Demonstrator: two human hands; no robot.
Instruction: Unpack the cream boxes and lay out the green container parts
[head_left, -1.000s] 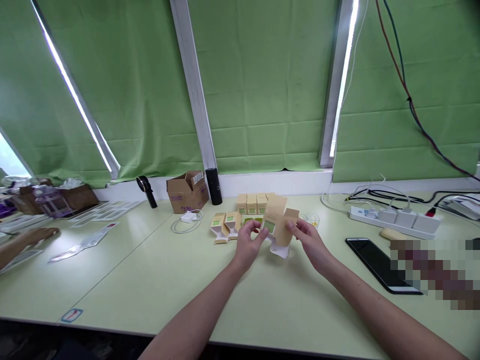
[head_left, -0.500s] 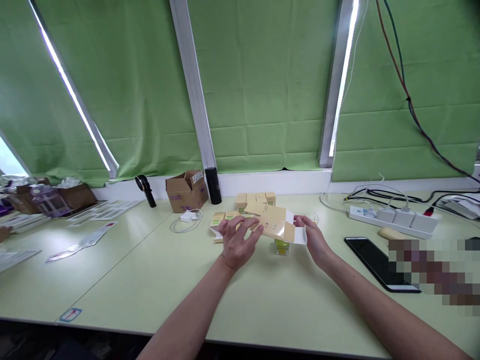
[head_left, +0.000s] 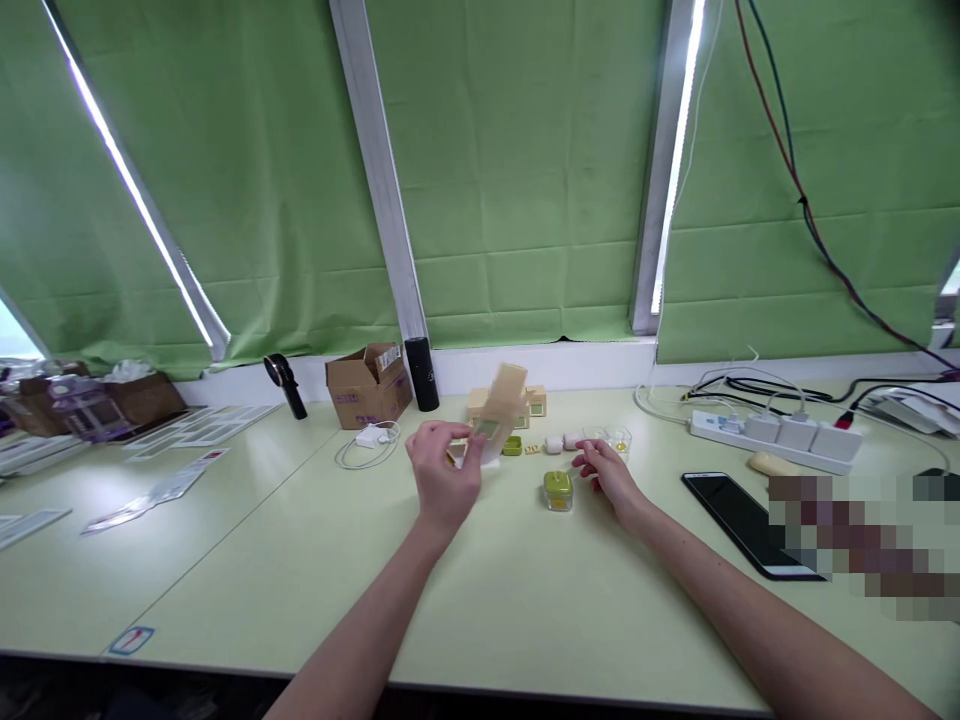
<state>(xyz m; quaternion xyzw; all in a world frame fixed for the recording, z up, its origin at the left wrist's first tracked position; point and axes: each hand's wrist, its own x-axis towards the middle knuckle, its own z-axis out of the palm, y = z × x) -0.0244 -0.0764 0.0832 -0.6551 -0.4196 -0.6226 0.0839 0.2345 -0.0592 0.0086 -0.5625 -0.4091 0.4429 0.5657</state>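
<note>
My left hand (head_left: 439, 470) is closed on a tan carton with a green label (head_left: 501, 410), lifted and tilted over the table. A small clear jar with a green lid (head_left: 557, 490) stands on the pale green table (head_left: 300, 560) between my hands. Just right of the jar, my right hand (head_left: 606, 472) hovers low with fingers loosely curled and nothing in them. Behind the hands stand several tan boxes (head_left: 534, 399), with small white and green bits (head_left: 553, 444) lying in front of them.
A black phone (head_left: 739, 522) lies at the right, and a white power strip (head_left: 780, 440) with cables is behind it. An open brown carton (head_left: 367, 385), a black cylinder (head_left: 421, 373) and a white charger cable (head_left: 367, 445) are at the back. Printed sheets (head_left: 172, 485) lie left.
My right hand let go of the tan carton, and my left hand swung it up and left. The green-lidded jar beneath it now stands uncovered. The other person's hand at the left is gone.
</note>
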